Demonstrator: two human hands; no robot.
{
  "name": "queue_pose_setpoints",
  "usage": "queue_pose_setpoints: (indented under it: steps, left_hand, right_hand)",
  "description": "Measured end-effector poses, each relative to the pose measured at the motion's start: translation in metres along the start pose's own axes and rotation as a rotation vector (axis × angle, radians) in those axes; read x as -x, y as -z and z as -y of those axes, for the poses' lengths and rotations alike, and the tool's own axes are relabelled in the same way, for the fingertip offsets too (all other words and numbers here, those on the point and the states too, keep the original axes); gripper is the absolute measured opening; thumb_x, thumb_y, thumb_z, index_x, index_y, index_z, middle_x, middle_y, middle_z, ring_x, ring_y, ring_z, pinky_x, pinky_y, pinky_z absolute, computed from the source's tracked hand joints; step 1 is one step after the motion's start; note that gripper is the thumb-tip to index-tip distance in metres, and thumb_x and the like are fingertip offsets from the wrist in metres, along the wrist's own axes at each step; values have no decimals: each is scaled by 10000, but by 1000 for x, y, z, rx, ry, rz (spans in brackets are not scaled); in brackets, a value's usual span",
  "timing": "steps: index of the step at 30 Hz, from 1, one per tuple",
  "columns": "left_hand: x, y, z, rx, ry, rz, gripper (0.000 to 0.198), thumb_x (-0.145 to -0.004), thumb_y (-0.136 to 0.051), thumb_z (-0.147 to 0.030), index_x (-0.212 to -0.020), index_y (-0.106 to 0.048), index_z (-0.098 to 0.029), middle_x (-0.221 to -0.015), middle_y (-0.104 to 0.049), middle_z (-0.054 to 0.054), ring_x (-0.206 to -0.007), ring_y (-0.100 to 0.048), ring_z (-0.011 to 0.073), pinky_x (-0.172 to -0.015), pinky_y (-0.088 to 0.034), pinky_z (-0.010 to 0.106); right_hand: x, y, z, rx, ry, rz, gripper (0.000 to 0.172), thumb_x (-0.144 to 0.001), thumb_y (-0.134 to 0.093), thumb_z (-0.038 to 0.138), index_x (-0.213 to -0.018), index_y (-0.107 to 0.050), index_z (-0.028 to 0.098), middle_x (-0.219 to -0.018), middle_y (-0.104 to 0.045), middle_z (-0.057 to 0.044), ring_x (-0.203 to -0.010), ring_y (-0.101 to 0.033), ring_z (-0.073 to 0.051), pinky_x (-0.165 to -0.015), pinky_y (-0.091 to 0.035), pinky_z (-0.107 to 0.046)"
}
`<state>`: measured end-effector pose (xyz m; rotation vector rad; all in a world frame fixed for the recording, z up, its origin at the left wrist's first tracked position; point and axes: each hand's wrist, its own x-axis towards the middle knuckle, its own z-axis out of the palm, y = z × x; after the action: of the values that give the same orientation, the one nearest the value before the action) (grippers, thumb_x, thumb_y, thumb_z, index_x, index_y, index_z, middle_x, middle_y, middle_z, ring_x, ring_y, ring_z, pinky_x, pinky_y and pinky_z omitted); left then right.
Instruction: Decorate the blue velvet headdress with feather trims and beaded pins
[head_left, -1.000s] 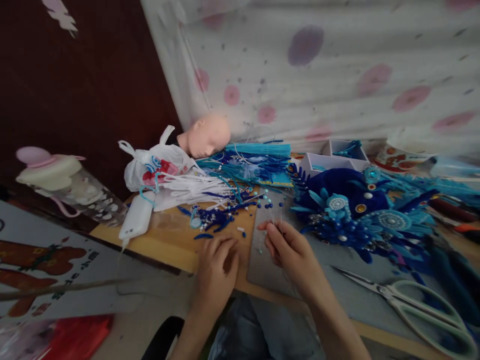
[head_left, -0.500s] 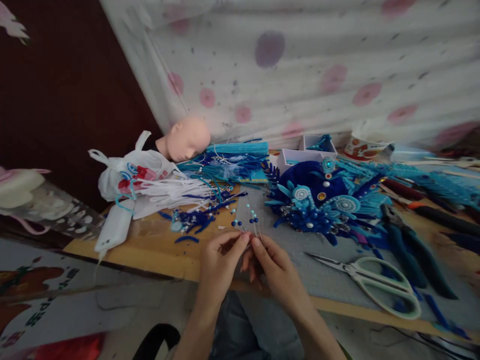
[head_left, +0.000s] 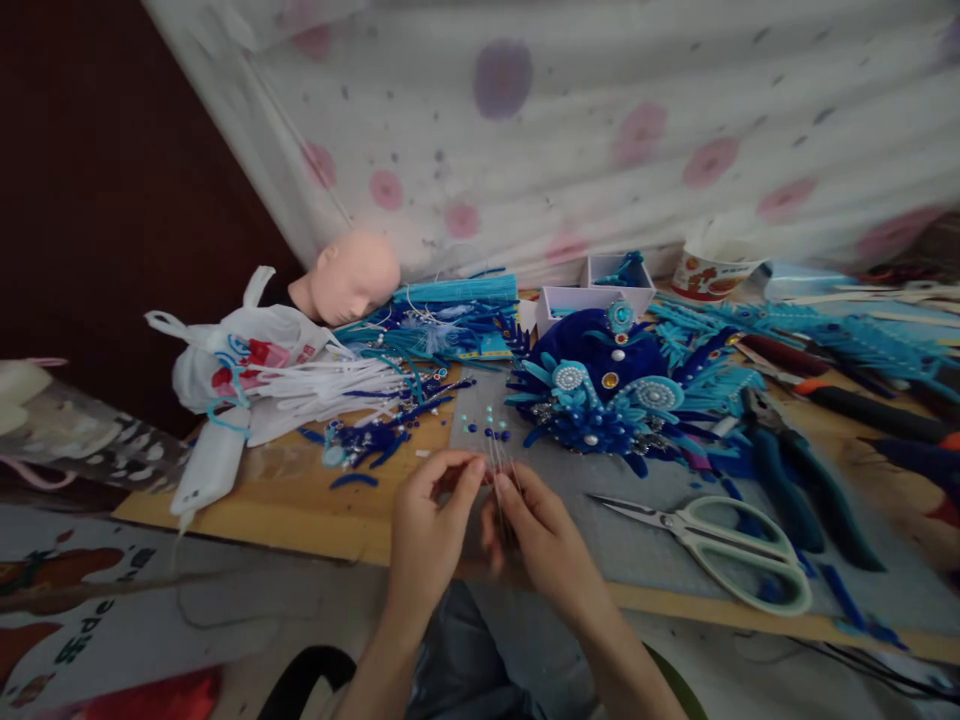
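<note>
Thin pale wires tipped with small dark blue and mint beads (head_left: 489, 432) stand up between my two hands above the grey mat. My left hand (head_left: 429, 520) is closed in a pinch at the left side of these beaded wires, thumb against forefinger. From the right, my right hand (head_left: 551, 530) grips the wires between thumb and fingers, with their lower ends running down over the fingers. Just beyond lies a blue headpiece (head_left: 611, 385) with velvet petals, pearls and gems. Scissors (head_left: 712, 550) with pale green handles rest to the right of my right hand.
Pliers (head_left: 806, 480) lie right of the scissors. Blue trimmings (head_left: 367, 440), white strips (head_left: 337, 385), a plastic bag (head_left: 202, 365) and a white power bank (head_left: 214, 465) are on the left. Behind stand a mannequin head (head_left: 356, 275), small boxes (head_left: 577, 298) and a paper tub (head_left: 712, 275).
The beaded wires, earlier in two separate clusters, now stand close together as one bunch. My fingers have shifted slightly, and the whole view has swung a little to the right.
</note>
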<state>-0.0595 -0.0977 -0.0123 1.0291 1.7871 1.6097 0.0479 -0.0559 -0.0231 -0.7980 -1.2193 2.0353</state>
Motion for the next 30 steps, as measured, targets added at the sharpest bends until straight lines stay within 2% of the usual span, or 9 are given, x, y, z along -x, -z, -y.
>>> queue_pose_setpoints:
  steps: [3,6,8,10,13,15,19,24,30]
  left_hand:
    - [-5,7,0,-149,-64,46,211,-859,-618,-382,-840,-740,-211,-848,-747,46,-805,-682,194,-739,-515,284]
    - [-30,29,0,-439,-122,13,263,-890,-546,-406,-883,-722,-210,-892,-755,65,-821,-678,220,-745,-514,317]
    - [-54,46,1,-670,-141,-42,197,-857,-558,-315,-948,-704,-219,-974,-749,77,-868,-665,247,-820,-499,367]
    - [-77,57,5,-763,-134,-84,130,-761,-610,-206,-861,-693,-202,-985,-730,124,-991,-629,314,-926,-438,440]
    - [-102,66,14,-830,-93,-53,89,-634,-655,-128,-653,-636,-213,-862,-714,131,-1031,-600,373,-938,-391,478]
    - [-114,71,19,-818,-55,-8,102,-602,-657,-132,-607,-605,-220,-768,-696,100,-954,-620,359,-888,-405,458]
    - [-133,89,16,-654,7,107,97,-641,-642,-270,-687,-576,-215,-670,-668,33,-739,-638,263,-735,-447,359]
    - [-152,111,-2,-418,15,229,439,-649,-667,-549,-888,-560,-197,-704,-680,25,-689,-637,218,-661,-452,306]
    - [-160,109,-12,-320,26,285,493,-681,-673,-641,-864,-634,-186,-684,-579,-9,-552,-467,129,-519,-358,255]
  right_hand:
    - [4,1,-1,-13,-61,-58,582,-695,-663,760,-742,-475,211,-498,-368,122,-347,-253,-22,-337,-201,-167]
    - [6,2,0,-76,-85,-27,585,-677,-690,751,-769,-490,208,-503,-311,126,-376,-205,-26,-353,-143,-174]
    - [6,1,2,-94,-78,16,581,-685,-683,752,-760,-489,210,-489,-291,127,-376,-195,-32,-357,-131,-184]
    - [7,0,5,-95,-68,33,589,-675,-686,759,-748,-488,209,-487,-287,126,-380,-188,-32,-363,-129,-187]
    - [12,-2,8,-77,-54,20,601,-658,-705,757,-726,-492,199,-512,-310,115,-405,-200,-26,-374,-152,-178]
    - [15,-1,9,-64,-49,9,597,-662,-706,754,-727,-501,197,-522,-329,109,-407,-206,-26,-371,-159,-176]
    - [18,4,8,-49,-44,33,581,-701,-675,754,-749,-506,201,-503,-293,115,-393,-189,-31,-361,-130,-182]
    - [17,9,12,-55,-59,16,609,-668,-682,777,-770,-509,202,-500,-285,116,-400,-197,-34,-367,-147,-176]
    - [17,10,16,-75,-70,-4,613,-655,-676,790,-786,-524,210,-487,-305,117,-379,-177,-31,-355,-133,-167]
